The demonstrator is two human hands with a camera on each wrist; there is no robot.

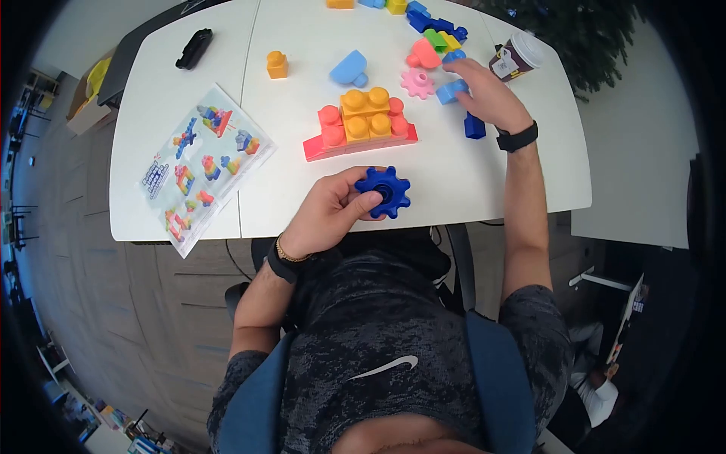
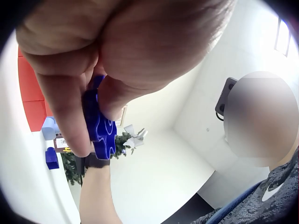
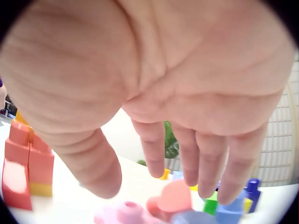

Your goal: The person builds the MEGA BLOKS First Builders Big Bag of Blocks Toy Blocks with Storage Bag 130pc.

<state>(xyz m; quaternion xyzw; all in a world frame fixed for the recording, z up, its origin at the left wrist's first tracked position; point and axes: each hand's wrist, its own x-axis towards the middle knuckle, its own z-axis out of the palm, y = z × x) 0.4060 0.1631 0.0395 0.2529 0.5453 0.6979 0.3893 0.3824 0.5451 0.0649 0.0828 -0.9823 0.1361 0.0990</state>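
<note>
Blue gear [image 1: 398, 189] in left grip [image 1: 331, 210]: smooth moulded plastic, glossy. Brick build [image 1: 368, 121] just beyond left grip: smooth plastic, bright highlight on a red face in the right wrist view. Light blue block [image 1: 451, 92] at right grip [image 1: 488, 92]: smooth plastic too. Pink gear [image 1: 417, 83] left of right grip: plastic, softer shine. Tabletop [image 1: 280, 189] below both grips: smooth, satin. Printed sheet [image 1: 203, 170] left of left grip: glossy; paper or plastic, can't tell. Cup [image 1: 508, 65] right of right grip: paper-look body, matt plastic lid. Bracelet [image 1: 283, 251] behind left grip: shiny, metal-look. Wristband [image 1: 517, 138] behind right grip: matt black. Shirt [image 1: 333, 348], bodyward of both grips: matt mottled cloth.
</note>
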